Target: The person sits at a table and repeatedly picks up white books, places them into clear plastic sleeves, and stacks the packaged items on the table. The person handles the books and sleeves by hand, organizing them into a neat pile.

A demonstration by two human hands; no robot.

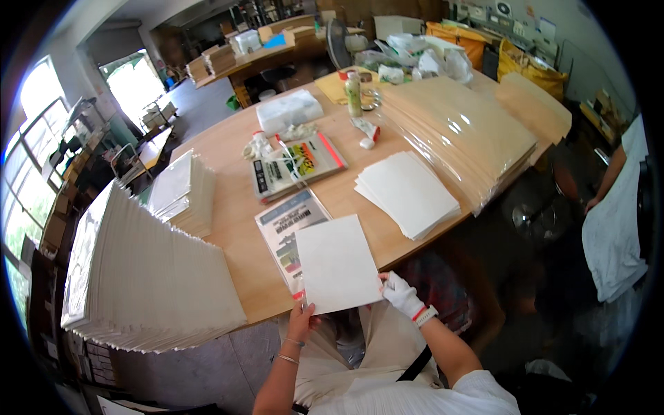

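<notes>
A blank white sheet [339, 266] is held at the near edge of the table, over my lap. My left hand [301, 320] pinches its lower left corner; something red shows at a fingertip. My right hand [402, 294], in a white glove that leaves some fingertips bare, is closed on its lower right edge. Partly under the sheet lies a printed page [280, 232] with a picture on it. Just beyond rests a flat printed package [297, 166] with white gloves [259, 146] on its far side. To the right is a fanned stack of white sheets [409, 194].
A tall stack of white paper [152, 270] curves along the left edge, with a smaller stack [183, 194] behind. Brown sheets under clear plastic [460, 131] cover the right side. A bottle [354, 95] and plastic bags [415, 55] stand farther back. Another person [619, 207] is at right.
</notes>
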